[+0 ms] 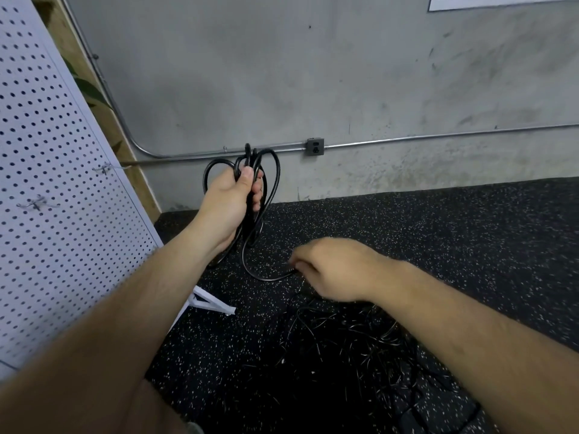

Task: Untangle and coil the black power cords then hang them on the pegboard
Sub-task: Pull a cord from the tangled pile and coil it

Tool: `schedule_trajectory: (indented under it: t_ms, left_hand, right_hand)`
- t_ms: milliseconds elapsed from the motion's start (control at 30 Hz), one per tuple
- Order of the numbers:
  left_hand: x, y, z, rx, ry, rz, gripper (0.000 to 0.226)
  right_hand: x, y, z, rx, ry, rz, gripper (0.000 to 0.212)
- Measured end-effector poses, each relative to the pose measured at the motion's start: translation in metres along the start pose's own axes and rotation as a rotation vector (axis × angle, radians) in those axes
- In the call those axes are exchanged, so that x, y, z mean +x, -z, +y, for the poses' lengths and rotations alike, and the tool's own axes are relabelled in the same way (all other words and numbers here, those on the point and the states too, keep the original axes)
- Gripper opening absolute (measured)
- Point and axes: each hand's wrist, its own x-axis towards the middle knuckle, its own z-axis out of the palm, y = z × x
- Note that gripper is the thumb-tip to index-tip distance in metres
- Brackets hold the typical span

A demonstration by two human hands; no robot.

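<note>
In the head view, the left hand (232, 198) is raised at centre frame, in front of the grey concrete wall (282, 73). Its fingers (258, 187) and thumb are curled tightly round a coiled cord (249, 156), whose black loops stand above the fist and hang below it. From the bottom of the loops a loose strand (266, 279) curves down and right to the right hand (332, 270), which is lower and right of centre and a little blurred. That hand is knuckles up, with its fingers curled in and pinching the strand where it ends. Below the right hand, at lower centre, a tangle of cords (344, 339) lies on the black speckled floor (438, 230). The white pegboard (47, 151) fills the left edge of the frame and carries two wire hooks (103, 169), both bare; its white foot (213, 303) rests on the floor beside the left forearm. A metal conduit (438, 134) runs along the wall to a grey outlet box (315, 147) just right of the coil. A green leaf (91, 89) shows behind the pegboard's edge.
</note>
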Motion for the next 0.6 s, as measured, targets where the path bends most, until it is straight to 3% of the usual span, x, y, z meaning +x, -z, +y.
schedule_trajectory:
  t_ms: [133, 233, 300, 433, 600]
  left_hand:
    - [0.000, -0.001, -0.005, 0.006, 0.020, 0.033, 0.024]
    - [0.002, -0.001, -0.010, 0.071, 0.028, 0.030, 0.023]
    - [0.003, -0.002, -0.016, 0.075, 0.043, 0.034, 0.024]
    - [0.000, -0.010, -0.024, 0.100, 0.062, 0.073, 0.022]
    - [-0.002, -0.017, -0.027, 0.273, 0.011, 0.064, 0.019]
  right_hand:
    - [0.002, 0.003, 0.016, -0.107, -0.262, 0.023, 0.013]
    - [0.002, 0.009, 0.028, -0.035, -0.510, 0.016, 0.019]
    - [0.003, 0.010, 0.031, 0.041, -0.578, 0.053, 0.026]
    - [0.007, 0.006, 0.019, 0.035, -0.488, -0.003, 0.017]
    - [0.011, 0.006, 0.017, -0.059, -0.158, 0.114, 0.038]
